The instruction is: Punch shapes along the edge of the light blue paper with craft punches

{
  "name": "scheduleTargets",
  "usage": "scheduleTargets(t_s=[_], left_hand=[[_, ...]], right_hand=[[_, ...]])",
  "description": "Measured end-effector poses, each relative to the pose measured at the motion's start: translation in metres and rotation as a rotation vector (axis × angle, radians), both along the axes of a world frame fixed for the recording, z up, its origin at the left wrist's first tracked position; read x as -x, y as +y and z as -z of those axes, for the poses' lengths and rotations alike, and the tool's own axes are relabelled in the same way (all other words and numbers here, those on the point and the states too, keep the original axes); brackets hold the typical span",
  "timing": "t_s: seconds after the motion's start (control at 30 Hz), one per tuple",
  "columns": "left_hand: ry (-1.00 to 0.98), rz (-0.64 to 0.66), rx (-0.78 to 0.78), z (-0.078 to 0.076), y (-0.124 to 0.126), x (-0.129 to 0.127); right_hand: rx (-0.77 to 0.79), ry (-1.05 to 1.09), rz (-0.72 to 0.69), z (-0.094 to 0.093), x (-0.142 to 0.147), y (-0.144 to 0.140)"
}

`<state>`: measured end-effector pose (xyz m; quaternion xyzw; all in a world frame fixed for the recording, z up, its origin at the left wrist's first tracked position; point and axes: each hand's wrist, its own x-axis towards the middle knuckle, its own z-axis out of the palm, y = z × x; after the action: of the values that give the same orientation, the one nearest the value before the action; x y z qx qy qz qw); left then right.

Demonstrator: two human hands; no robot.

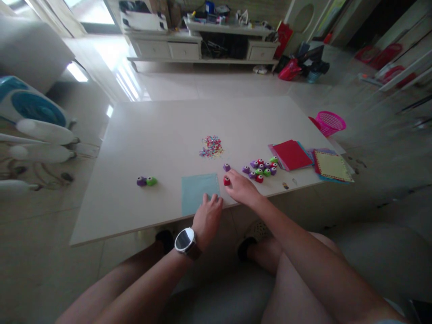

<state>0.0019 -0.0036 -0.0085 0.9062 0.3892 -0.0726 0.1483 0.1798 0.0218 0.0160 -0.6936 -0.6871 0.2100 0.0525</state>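
My left hand (208, 216), with a watch on its wrist, lies with fingers spread and tips resting on a light blue sheet of paper (195, 189) at the table's near edge. Just right of the sheet, my right hand (241, 186) has its thumb and fingers closed around a small red craft punch (226, 181). Directly beyond those fingers stands a purple punch (226, 167). Several more punches (259, 171) in purple, green and red cluster to the right of this hand. A purple punch (141, 181) and a green punch (151, 181) stand side by side on the left.
A heap of multicoloured paper confetti (212, 146) lies mid-table. To the right are a stack of sheets topped with red (292, 154) and another topped with pale yellow (331, 165). A pink basket (330, 123) stands beyond the white table's (151, 130) right edge.
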Motion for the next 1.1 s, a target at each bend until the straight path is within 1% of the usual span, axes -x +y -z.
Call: scheduleTargets(t_s=[0.1, 0.2, 0.33, 0.57, 0.73, 0.93, 1.1], left_hand=[[0.046, -0.033, 0.007, -0.005, 0.000, 0.001], [0.062, -0.035, -0.012, -0.005, -0.001, 0.003], [0.051, -0.027, -0.056, -0.001, -0.001, 0.007], [-0.015, -0.040, 0.001, 0.005, 0.000, 0.011], [-0.032, -0.039, 0.000, 0.007, 0.000, 0.013], [-0.031, -0.064, 0.016, -0.001, 0.002, 0.011], [-0.032, -0.072, 0.028, -0.005, 0.002, 0.009]], right_hand=[[-0.016, -0.021, 0.020, 0.001, -0.005, 0.001], [0.026, -0.037, 0.044, 0.007, -0.009, 0.001], [0.031, -0.021, 0.021, 0.011, -0.008, 0.000], [0.028, -0.060, 0.019, 0.010, -0.002, 0.003], [0.036, -0.056, 0.011, 0.013, 0.000, 0.003], [0.035, -0.069, -0.012, 0.015, 0.001, 0.002], [0.068, 0.019, -0.018, 0.016, 0.001, 0.003]])
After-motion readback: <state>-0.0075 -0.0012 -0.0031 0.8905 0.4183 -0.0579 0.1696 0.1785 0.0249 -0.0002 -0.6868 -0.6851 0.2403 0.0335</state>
